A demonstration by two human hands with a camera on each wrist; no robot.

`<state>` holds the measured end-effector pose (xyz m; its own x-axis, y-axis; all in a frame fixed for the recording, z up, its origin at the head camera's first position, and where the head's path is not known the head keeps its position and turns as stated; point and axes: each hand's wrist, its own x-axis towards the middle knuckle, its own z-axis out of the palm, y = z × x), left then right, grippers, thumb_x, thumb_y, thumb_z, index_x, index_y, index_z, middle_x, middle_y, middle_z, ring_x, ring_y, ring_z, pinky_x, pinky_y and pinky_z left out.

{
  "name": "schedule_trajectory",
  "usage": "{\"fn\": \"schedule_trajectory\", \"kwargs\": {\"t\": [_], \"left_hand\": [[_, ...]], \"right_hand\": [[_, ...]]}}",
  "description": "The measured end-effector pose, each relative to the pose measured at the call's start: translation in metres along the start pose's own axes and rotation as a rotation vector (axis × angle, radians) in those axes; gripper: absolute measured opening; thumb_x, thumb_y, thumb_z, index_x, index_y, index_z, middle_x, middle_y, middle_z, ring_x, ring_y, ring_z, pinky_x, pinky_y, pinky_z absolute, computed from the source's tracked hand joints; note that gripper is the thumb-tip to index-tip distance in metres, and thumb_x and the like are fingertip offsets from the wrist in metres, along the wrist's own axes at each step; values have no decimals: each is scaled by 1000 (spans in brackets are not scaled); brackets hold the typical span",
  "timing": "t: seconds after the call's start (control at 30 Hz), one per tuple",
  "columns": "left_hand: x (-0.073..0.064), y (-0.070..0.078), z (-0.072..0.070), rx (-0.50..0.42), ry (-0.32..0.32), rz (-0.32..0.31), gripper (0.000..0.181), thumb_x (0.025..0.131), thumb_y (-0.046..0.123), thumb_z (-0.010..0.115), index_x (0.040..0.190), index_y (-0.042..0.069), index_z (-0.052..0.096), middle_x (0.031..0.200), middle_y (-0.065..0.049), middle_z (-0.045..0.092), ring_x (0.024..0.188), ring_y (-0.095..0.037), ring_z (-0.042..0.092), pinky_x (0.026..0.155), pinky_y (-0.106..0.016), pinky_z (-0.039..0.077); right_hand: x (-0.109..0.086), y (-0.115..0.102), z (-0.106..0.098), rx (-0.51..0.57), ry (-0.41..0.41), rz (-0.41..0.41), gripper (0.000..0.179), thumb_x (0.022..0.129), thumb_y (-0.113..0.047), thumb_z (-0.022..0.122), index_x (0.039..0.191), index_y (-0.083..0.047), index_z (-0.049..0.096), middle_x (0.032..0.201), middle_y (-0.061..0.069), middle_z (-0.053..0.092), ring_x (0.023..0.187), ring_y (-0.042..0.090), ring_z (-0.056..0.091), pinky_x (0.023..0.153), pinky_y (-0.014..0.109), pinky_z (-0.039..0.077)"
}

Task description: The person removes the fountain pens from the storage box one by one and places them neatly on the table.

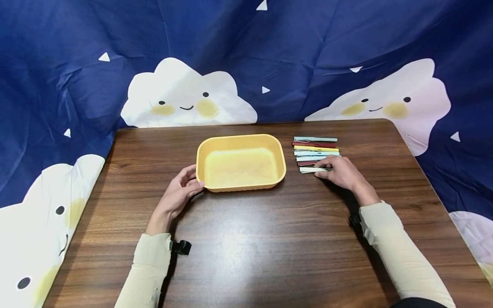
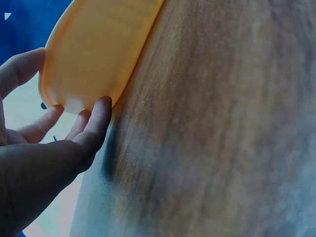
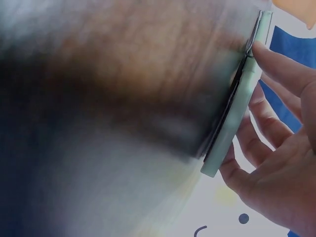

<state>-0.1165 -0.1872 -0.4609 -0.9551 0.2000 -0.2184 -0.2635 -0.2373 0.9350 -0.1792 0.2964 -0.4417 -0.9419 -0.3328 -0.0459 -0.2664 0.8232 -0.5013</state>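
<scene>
A yellow plastic box [image 1: 240, 187] with rounded corners sits on the wooden table. At its left front corner, my left hand [image 1: 179, 192] holds it, the thumb near the front edge. In the left wrist view, fingertips [image 2: 102, 103] rest against the end wall of the box [image 2: 98, 44]. To the right of the box, my right hand [image 1: 340, 172] pinches the pale green pen [image 1: 310, 170], nearest in a row of capped pens. The right wrist view shows this pen [image 3: 237, 108] along the fingers of the right hand [image 3: 276, 133]; its clip faces away from the palm.
Beyond the pale green pen lie several more pens side by side, among them a dark red pen [image 1: 327, 145], a yellow pen [image 1: 325, 149] and a light blue pen [image 1: 308, 158]. A blue cloth [image 1: 285, 55] with clouds hangs behind the table [image 1: 250, 248].
</scene>
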Motion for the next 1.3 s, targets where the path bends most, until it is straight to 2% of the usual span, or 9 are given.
{"fn": "schedule_trajectory", "kwargs": {"t": [0.7,0.87,1.1,1.3], "left_hand": [[0,0,0,10,-1,-1,67,93,-11,60,153,-2,31,142,-26,39,115,-26,55,94,-30,54],[1,1,0,23,-6,4,68,93,-10,61,153,-3,31,143,-27,38,117,-27,54,94,-30,54],[2,2,0,44,1,-2,67,93,-9,62,153,-3,32,142,-26,40,116,-27,54,96,-31,54],[0,0,-2,66,13,-8,66,94,-6,64,152,-2,34,140,-26,41,109,-20,59,95,-29,54]], "right_hand": [[-1,-3,-3,32,-21,56,22,92,-21,77,108,-6,76,103,14,72,94,30,62,83,47,48],[-2,-1,-6,48,6,73,23,92,-19,77,109,-4,75,99,14,71,92,30,63,82,46,48],[-4,0,-8,39,30,56,22,91,-18,78,107,-3,76,96,13,71,91,29,62,81,45,48],[-6,-3,-9,47,45,42,22,90,-16,78,108,-3,76,98,14,72,92,30,63,82,47,48]]}}
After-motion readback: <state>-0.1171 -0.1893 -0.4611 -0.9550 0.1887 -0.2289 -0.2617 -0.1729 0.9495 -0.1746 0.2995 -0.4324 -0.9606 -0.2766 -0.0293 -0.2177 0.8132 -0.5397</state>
